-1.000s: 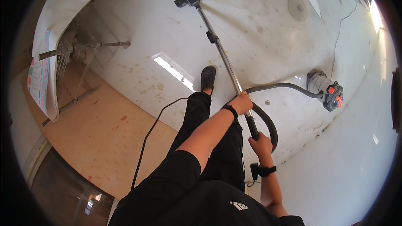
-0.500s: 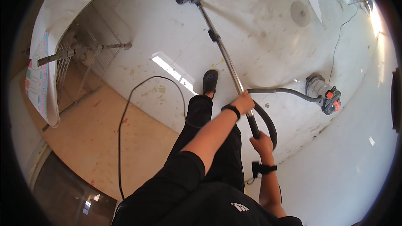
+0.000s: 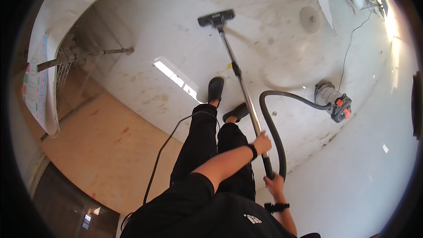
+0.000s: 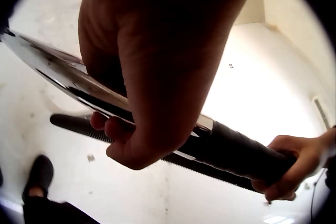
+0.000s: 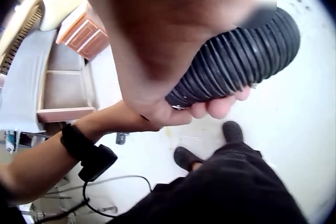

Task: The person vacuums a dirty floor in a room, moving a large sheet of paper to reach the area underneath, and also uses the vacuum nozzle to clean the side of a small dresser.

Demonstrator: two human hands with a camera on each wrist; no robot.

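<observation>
A vacuum cleaner's metal tube slants across the floor, its black floor head lying at the far end. My left hand wraps round the metal tube just above the black handle. Lower down, my right hand grips that handle where the hose joins it. In the right wrist view the ribbed black hose bulges out from under the right palm. From there the hose loops over to the vacuum cleaner's body, grey with orange parts, at the right.
A black cable trails by my left leg. At the left stand a wire rack and a white sheet-covered surface. A white wall runs along the right. A round disc lies on the stained floor.
The floor head and tube have drawn back toward my body, both hands moving down with them. A second shoe now shows beside the tube. The black cable has shifted.
</observation>
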